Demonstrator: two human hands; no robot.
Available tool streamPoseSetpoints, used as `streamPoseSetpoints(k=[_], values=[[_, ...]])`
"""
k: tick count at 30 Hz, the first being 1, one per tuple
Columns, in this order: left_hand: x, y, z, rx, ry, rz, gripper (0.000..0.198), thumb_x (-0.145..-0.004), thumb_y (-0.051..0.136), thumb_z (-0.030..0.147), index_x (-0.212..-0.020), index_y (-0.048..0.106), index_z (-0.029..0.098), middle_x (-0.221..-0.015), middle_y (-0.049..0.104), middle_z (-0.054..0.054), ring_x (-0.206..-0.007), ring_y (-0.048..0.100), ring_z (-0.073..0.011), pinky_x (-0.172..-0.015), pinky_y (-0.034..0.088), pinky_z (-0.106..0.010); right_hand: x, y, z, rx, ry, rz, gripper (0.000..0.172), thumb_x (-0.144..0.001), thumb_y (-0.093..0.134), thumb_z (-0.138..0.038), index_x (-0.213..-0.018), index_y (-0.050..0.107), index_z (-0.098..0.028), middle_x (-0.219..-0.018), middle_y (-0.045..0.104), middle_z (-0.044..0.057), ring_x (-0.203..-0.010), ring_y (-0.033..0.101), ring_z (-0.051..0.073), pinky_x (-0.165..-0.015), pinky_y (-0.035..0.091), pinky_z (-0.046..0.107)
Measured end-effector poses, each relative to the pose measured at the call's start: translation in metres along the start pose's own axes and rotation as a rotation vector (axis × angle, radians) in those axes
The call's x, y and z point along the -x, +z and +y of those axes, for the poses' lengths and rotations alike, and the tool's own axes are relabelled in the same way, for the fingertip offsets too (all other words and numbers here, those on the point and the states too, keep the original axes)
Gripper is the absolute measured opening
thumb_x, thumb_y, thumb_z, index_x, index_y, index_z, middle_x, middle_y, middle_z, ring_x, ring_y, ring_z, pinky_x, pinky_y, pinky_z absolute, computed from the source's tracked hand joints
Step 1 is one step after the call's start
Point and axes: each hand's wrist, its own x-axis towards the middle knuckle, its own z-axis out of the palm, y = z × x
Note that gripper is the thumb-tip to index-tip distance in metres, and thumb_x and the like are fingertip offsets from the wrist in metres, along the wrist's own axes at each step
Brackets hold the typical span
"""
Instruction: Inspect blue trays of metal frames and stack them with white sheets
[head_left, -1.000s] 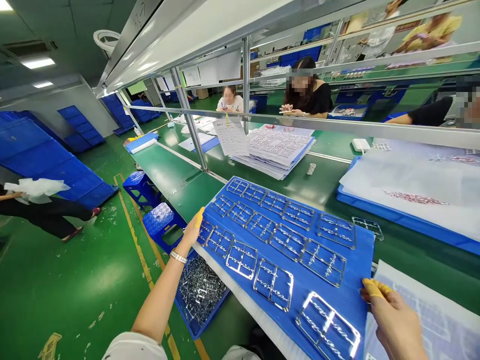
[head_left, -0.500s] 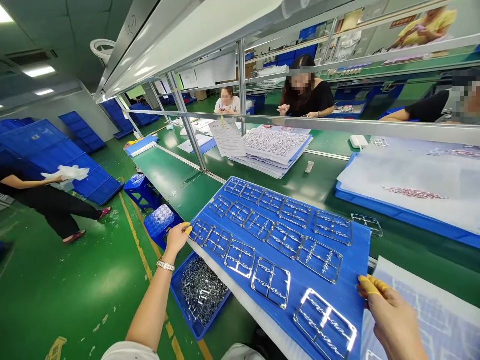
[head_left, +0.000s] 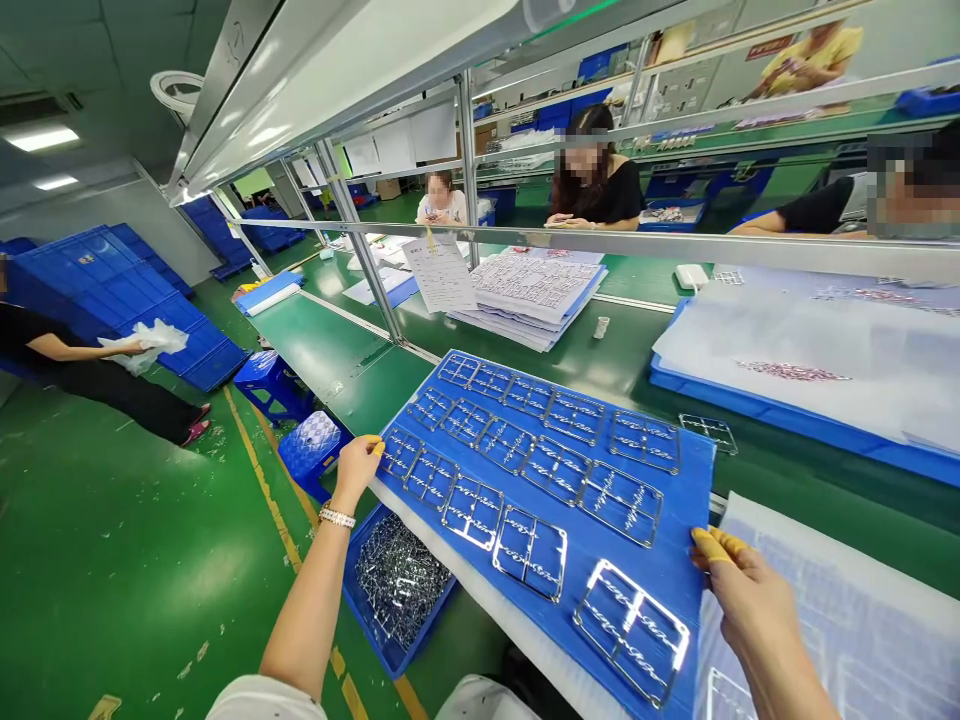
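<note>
Flat across the bench in front of me lies a blue sheet (head_left: pixel 688 505) bearing several rows of shiny metal frames (head_left: pixel 529 552), each with thin wavy strips inside. My left hand (head_left: pixel 358 470) pinches its left corner between thumb and yellow-covered fingertips. At the opposite end, my right hand (head_left: pixel 750 590), fingertips also covered in yellow, grips the right edge. White padding or paper (head_left: pixel 517 635) shows below the front edge of the sheet. To the right, beside my right hand, a pale translucent sheet (head_left: pixel 862 625) covers more frames.
Below the bench's front edge sits a blue bin (head_left: pixel 371 637) piled with metal pieces. Blue stools (head_left: pixel 311 448) stand at left. Behind are a paper stack (head_left: pixel 525 300), a metal rail (head_left: pixel 637 242) and a paper-covered blue tray (head_left: pixel 810 440). Several people work across the bench; another person (head_left: pixel 90 370) walks at left.
The view has shifted slightly, so the bench things appear further left. Both hands keep their hold on the blue sheet. The person at left has moved, carrying white plastic.
</note>
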Motion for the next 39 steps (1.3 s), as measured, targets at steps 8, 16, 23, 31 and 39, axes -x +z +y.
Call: streamPoseSetpoints(k=[8, 16, 23, 31, 39], values=[[-0.029, -0.007, -0.007, -0.055, 0.006, -0.052, 0.031, -0.088, 0.053, 0.029, -0.105, 0.078, 0.022, -0.113, 0.078, -0.010, -0.105, 0.070, -0.0281, -0.094, 0.050, -0.036, 0.001, 0.004, -0.003, 0.010, -0.115, -0.020, 0.046, -0.053, 0.071, -0.055, -0.082, 0.065, -0.021, -0.055, 0.057, -0.002, -0.051, 0.049, 0.017, -0.049, 0.037, 0.032], [-0.045, 0.000, -0.010, -0.079, 0.003, -0.104, 0.030, -0.085, 0.052, 0.028, -0.098, 0.079, 0.021, -0.107, 0.079, -0.013, -0.101, 0.072, -0.0327, -0.087, 0.052, -0.039, 0.003, 0.002, -0.011, 0.163, -0.184, -0.003, 0.050, -0.063, 0.059, -0.056, -0.095, 0.068, -0.018, -0.068, 0.068, 0.004, -0.060, 0.058, 0.023, -0.059, 0.043, 0.036], [-0.049, -0.002, -0.010, -0.046, -0.014, -0.060, 0.033, -0.086, 0.049, 0.028, -0.101, 0.078, 0.022, -0.111, 0.079, -0.011, -0.103, 0.071, -0.0326, -0.085, 0.054, -0.040, -0.005, 0.009, -0.008, 0.280, -0.289, 0.081, 0.054, -0.077, 0.049, -0.054, -0.107, 0.071, -0.015, -0.097, 0.075, 0.014, -0.084, 0.067, 0.032, -0.075, 0.048, 0.042], [-0.044, -0.004, -0.003, -0.010, 0.012, 0.001, 0.045, -0.093, 0.046, 0.037, -0.126, 0.070, 0.018, -0.125, 0.074, -0.013, -0.115, 0.067, -0.0303, -0.098, 0.052, -0.041, -0.006, 0.015, -0.009, 0.280, -0.342, 0.131, 0.055, -0.080, 0.046, -0.051, -0.112, 0.072, -0.014, -0.104, 0.074, 0.017, -0.092, 0.066, 0.034, -0.084, 0.048, 0.046], [-0.039, -0.015, 0.017, -0.063, 0.085, 0.006, 0.045, -0.093, 0.045, 0.036, -0.121, 0.073, 0.014, -0.121, 0.073, -0.016, -0.120, 0.063, -0.0317, -0.105, 0.047, -0.043, -0.013, 0.012, -0.003, 0.298, -0.324, 0.146, 0.058, -0.078, 0.048, -0.052, -0.114, 0.072, -0.014, -0.104, 0.073, 0.017, -0.094, 0.064, 0.034, -0.088, 0.046, 0.047]])
